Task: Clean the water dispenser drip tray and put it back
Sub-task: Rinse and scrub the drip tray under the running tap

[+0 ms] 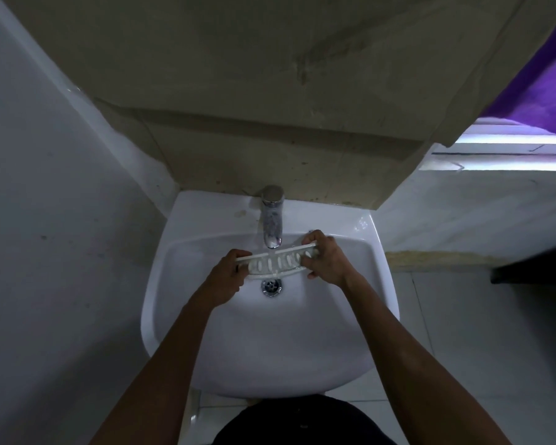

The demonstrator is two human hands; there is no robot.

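A white slotted drip tray (275, 261) is held level over the basin of a white sink (360, 303), directly beneath the spout of a chrome tap (272, 220). My left hand (227, 277) grips the tray's left end. My right hand (326, 258) grips its right end, fingers wrapped over the edge. The tray sits just above the metal drain (271, 286). Whether water runs from the tap cannot be told.
A beige tiled wall (270, 91) rises behind the sink, a grey wall stands close on the left. A bright window ledge (511, 152) and purple cloth (546, 85) lie at the upper right. A dark shelf edge (533, 271) juts in on the right.
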